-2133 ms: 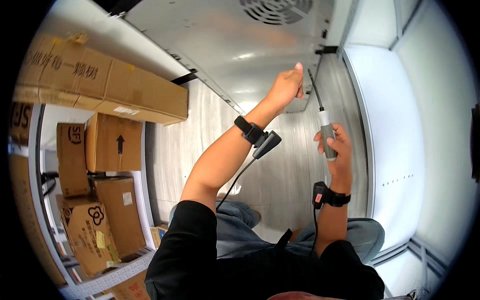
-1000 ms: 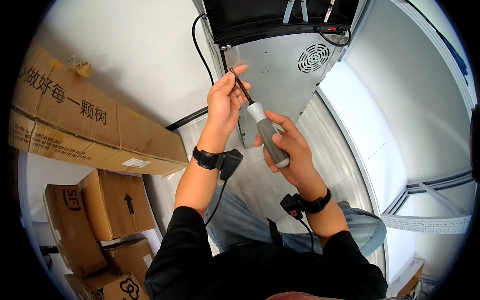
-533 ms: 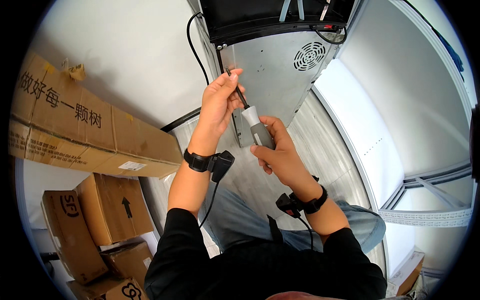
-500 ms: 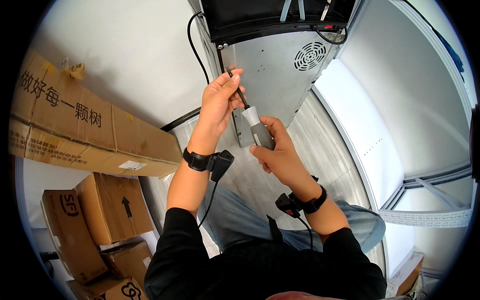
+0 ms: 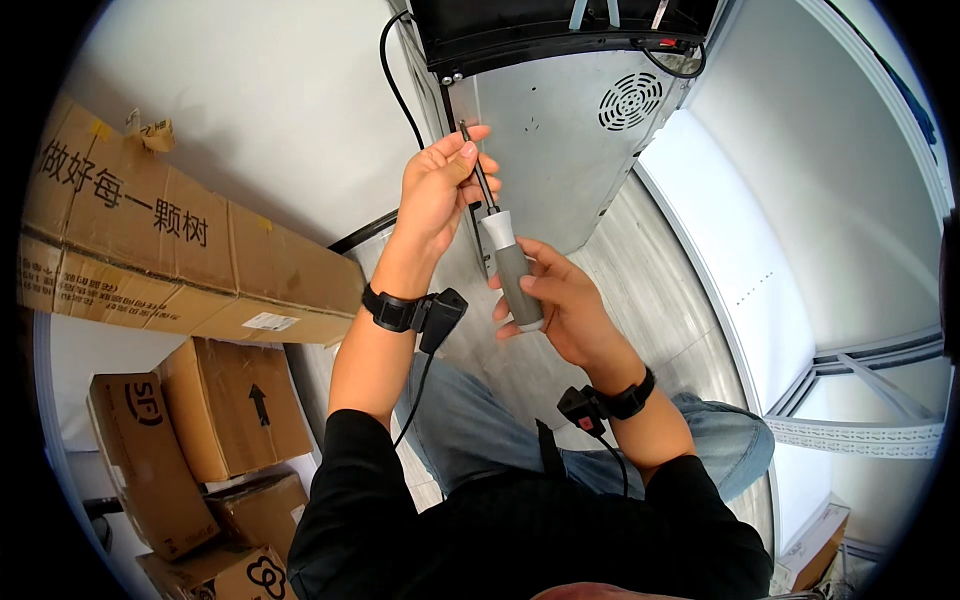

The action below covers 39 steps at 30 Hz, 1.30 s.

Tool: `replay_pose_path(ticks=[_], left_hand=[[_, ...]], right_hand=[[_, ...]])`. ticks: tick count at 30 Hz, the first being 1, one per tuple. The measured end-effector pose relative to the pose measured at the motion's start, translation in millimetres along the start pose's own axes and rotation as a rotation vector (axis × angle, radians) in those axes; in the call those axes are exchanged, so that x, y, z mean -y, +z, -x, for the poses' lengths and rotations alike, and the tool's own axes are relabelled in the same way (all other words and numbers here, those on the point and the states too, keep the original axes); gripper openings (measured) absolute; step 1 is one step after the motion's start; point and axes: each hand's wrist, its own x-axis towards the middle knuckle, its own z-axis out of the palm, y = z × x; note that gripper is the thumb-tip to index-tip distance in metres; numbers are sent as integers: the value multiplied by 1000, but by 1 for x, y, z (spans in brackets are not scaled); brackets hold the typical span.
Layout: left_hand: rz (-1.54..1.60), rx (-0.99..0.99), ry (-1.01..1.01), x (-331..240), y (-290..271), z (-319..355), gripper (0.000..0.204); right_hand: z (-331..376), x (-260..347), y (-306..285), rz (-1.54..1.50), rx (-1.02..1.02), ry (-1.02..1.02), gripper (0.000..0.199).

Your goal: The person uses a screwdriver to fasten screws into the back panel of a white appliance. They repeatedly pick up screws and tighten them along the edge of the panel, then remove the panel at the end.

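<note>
A screwdriver (image 5: 514,272) with a grey handle and a dark shaft points away from me, its tip up near the edge of a metal panel. My left hand (image 5: 440,190) pinches the shaft close to the tip between thumb and fingers. Around the handle, my right hand (image 5: 565,305) has its thumb on top and its fingers beneath. The grey metal panel (image 5: 560,150), with a round vent, belongs to a black-topped appliance (image 5: 560,30) in front of me. Whether the tip touches a screw is too small to tell.
A long cardboard box (image 5: 190,235) lies at the left, with smaller cartons (image 5: 235,410) below it. A black cable (image 5: 388,85) hangs beside the appliance. White frame panels (image 5: 720,260) stand at the right. My knees rest near the wooden floor (image 5: 650,290).
My right hand has shifted its grip on the handle, its fingers now more spread and the handle's end showing. The screwdriver stands slightly more upright. The view has shifted a little.
</note>
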Motion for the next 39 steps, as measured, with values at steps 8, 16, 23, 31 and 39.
replay_pose_path(ticks=[8,16,23,31,39], left_hand=[[-252,-46,4,2,3,2,31],[-146,-18,4,-3,5,1,30],[-74,1,-26,-4,6,2,31],[-262,-14,11,-2,5,0,34],[-160,-24,-43,-10,13,4,31]], right_hand=[[-7,-8,1,381,-144,-58,50],[-2,4,-13,-77,135,43,50],[-3,-6,-13,68,37,8,53],[-8,-17,-10,324,-49,-81,46],[-7,-5,-20,-123,196,40,43]])
